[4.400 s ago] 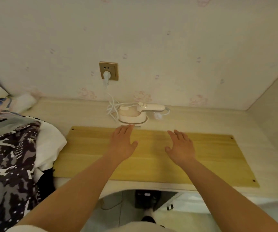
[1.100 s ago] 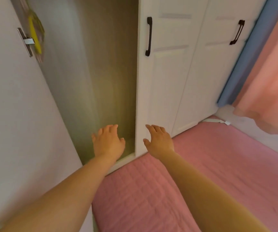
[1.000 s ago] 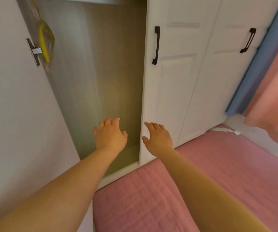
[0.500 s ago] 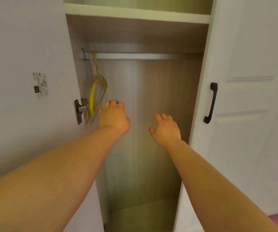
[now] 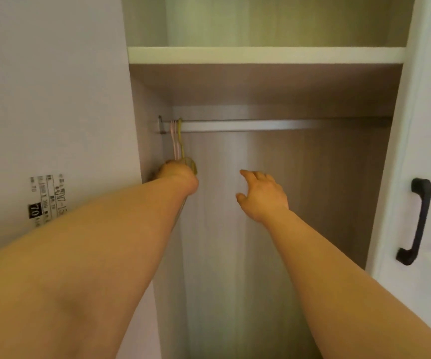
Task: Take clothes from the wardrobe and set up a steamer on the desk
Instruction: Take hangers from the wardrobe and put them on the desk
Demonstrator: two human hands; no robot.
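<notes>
Inside the open wardrobe (image 5: pixel 274 229), left hand (image 5: pixel 179 177) closed around hangers (image 5: pixel 178 141) hooked at the rail's (image 5: pixel 274 124) left end; right hand (image 5: pixel 262 195) loose, fingers spread, holding nothing, mid-compartment below the shelf (image 5: pixel 263 55).

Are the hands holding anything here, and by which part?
Left hand reaches the hangers just below their hooks; fingers hidden, so a grip cannot be confirmed. Right hand holds nothing.

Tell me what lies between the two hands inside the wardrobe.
Nothing: in the head view, only the bare wooden back panel shows between the left hand, at the hangers, and the right hand.
</notes>
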